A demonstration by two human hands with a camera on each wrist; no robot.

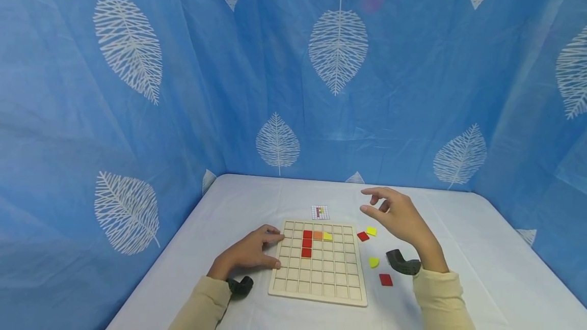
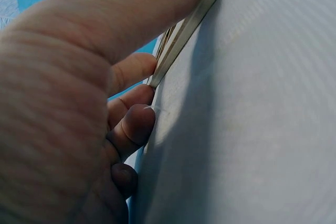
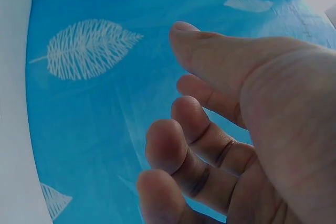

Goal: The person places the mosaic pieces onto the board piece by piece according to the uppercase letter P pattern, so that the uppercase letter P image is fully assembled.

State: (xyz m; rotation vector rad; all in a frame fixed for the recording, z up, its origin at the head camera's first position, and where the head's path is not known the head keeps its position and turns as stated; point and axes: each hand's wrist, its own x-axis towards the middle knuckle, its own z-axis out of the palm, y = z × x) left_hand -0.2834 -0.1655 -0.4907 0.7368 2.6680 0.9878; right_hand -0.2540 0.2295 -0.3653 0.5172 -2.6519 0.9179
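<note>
On the table (image 1: 257,200), a grid board (image 1: 316,276) is touched at its left edge by the left hand (image 1: 249,250), fingers spread, the right hand (image 1: 401,216) is held aloft, fingers loosely parted, and three red tiles (image 1: 307,244) are set in cells.

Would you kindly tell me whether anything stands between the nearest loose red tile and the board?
Nothing visible does: only white tablecloth shows between that red square tile and the wooden grid board. The rounded yellow tile lies farther back, off the direct line.

Left hand (image 1: 249,249) (partly) hides gridded board's edge (image 1: 272,285).
</note>
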